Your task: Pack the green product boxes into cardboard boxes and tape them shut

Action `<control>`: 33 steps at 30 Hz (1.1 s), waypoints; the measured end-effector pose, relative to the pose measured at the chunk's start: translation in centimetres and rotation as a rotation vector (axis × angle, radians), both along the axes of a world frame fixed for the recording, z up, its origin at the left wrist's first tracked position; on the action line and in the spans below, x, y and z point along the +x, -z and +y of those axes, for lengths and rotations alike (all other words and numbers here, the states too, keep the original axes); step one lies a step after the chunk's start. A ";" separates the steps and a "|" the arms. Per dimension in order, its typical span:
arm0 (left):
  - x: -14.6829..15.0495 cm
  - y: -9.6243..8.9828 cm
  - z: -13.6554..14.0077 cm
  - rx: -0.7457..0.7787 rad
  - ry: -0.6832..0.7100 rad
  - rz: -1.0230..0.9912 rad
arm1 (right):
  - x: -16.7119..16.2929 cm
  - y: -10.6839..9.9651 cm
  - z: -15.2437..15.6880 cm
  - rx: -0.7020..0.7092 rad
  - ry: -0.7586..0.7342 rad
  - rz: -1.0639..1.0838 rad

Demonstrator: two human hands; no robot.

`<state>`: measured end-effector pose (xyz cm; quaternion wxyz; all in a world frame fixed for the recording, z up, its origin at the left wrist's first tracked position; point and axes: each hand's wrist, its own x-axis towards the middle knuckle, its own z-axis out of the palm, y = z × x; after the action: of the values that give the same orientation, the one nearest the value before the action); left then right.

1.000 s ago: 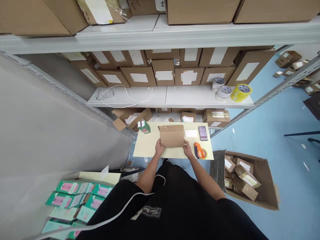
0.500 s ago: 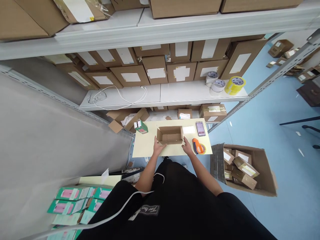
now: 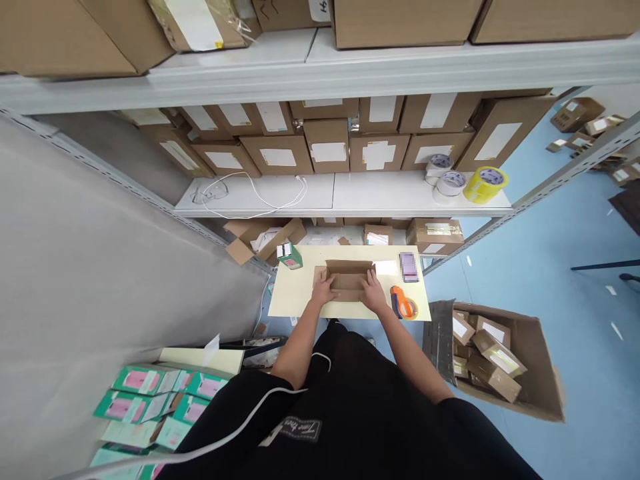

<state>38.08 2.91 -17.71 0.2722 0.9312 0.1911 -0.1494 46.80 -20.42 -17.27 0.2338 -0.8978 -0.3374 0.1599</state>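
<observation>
An open cardboard box (image 3: 349, 283) rests on the cream tabletop in front of me, its inside facing up and bare. My left hand (image 3: 323, 289) grips its left end, fingers over the wall and thumb along the near side. At the right end, my right hand (image 3: 372, 293) holds the wall in the same way. A green carton (image 3: 289, 256) stands at the table's back left corner. To the right of the box lie a white label sheet (image 3: 385, 267), a phone (image 3: 409, 267) with a blurred screen, and an orange tape dispenser (image 3: 402, 303).
Behind the table is a shelf (image 3: 370, 190) with labelled boxes, a white cable (image 3: 253, 190), glasses and tape rolls (image 3: 486, 185). A large carton (image 3: 535, 340) of packed parcels stands on the floor at right. Green and pink boxes (image 3: 123, 407) are stacked at lower left.
My right hand, formerly beside the box, now holds its right end. My left hand has moved up onto the left end. Flaps at the ends have folded outward. The view has shifted slightly.
</observation>
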 end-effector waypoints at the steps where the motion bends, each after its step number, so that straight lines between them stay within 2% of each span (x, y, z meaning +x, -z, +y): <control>1: -0.1 0.3 0.1 0.018 0.011 -0.001 | -0.2 0.3 -0.1 -0.040 -0.001 -0.020; 4: -0.5 1.0 0.2 0.038 0.025 -0.028 | -0.4 1.1 0.1 -0.139 0.074 -0.017; 8: -1.2 1.9 0.1 0.014 0.010 -0.109 | 0.6 2.0 -0.3 -0.264 0.201 0.155; 12: -1.9 2.9 0.3 -0.037 -0.012 -0.197 | 1.2 2.5 -0.7 -0.187 0.167 0.203; 15: -2.2 3.5 0.0 -0.057 -0.012 -0.269 | 1.0 2.5 -0.1 -0.199 0.171 0.200; 21: -2.6 4.5 -1.4 0.067 -0.037 -0.379 | 0.6 1.7 1.7 -0.322 0.267 0.168; 25: -3.3 5.2 -0.3 0.083 0.038 -0.393 | 1.6 0.6 2.4 -0.418 0.221 0.197; 28: -3.6 5.4 0.8 0.045 0.102 -0.389 | 2.5 -0.4 2.2 -0.429 0.183 0.199; 33: -3.1 5.5 1.0 0.032 0.089 -0.381 | 3.6 -0.9 1.9 -0.394 0.165 0.090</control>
<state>34.99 3.92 -23.19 0.2818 0.9543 0.0973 0.0207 50.43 -18.53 -16.37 0.0811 -0.9426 -0.2142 0.2431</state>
